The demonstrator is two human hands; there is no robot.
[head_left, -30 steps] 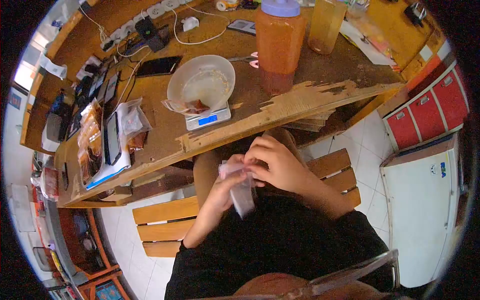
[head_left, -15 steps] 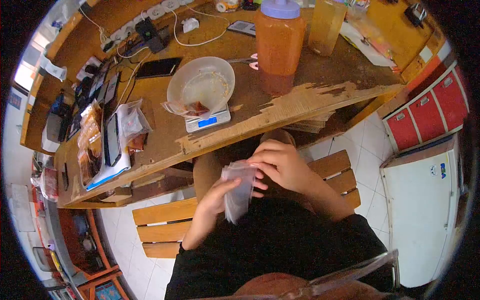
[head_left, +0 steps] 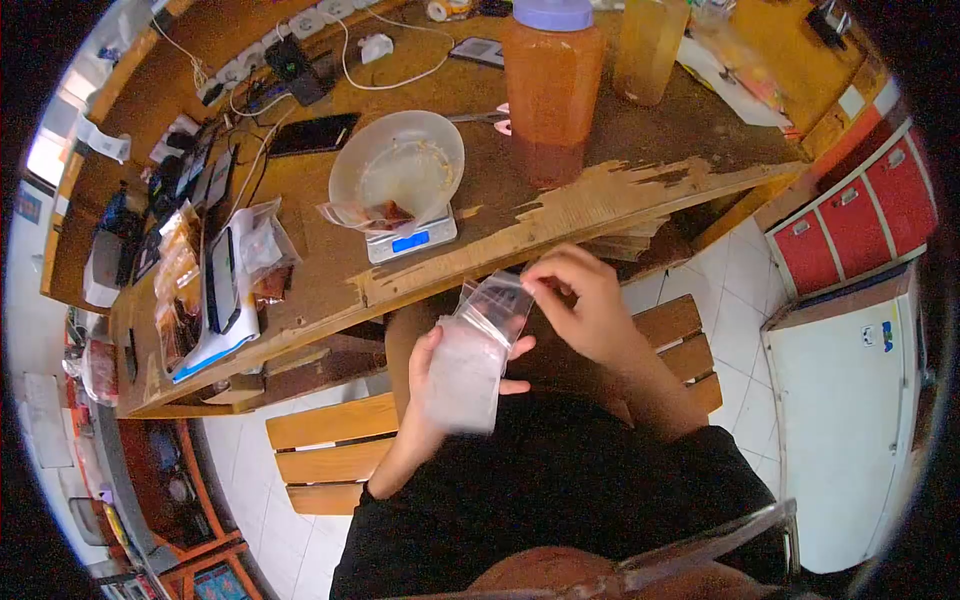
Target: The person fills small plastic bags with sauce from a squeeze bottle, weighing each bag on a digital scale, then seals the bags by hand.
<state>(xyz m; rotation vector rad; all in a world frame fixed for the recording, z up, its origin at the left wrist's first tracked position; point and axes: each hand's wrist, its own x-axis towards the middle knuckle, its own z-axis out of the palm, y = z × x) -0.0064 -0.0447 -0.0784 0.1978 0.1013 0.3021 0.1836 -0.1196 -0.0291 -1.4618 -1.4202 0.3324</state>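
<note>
In my left hand lies a stack of small clear plastic bags, its fingers showing past the right side. My right hand pinches the upper edge of one clear plastic bag, which is raised at an angle from the top of the stack and still overlaps it. Both hands are in front of my body, below the table edge. Beyond them, a translucent bowl stands on a small digital scale with a lit blue display. A bag with dark red contents sits at the bowl's near rim.
The worn wooden table holds a large orange-brown jar, a second container, a black phone and filled bags at left. A slatted bench is under me; a white fridge stands right.
My right hand has moved slightly right and up, drawing one bag's edge up from the stack. The stack in my left hand has turned flatter toward the camera.
</note>
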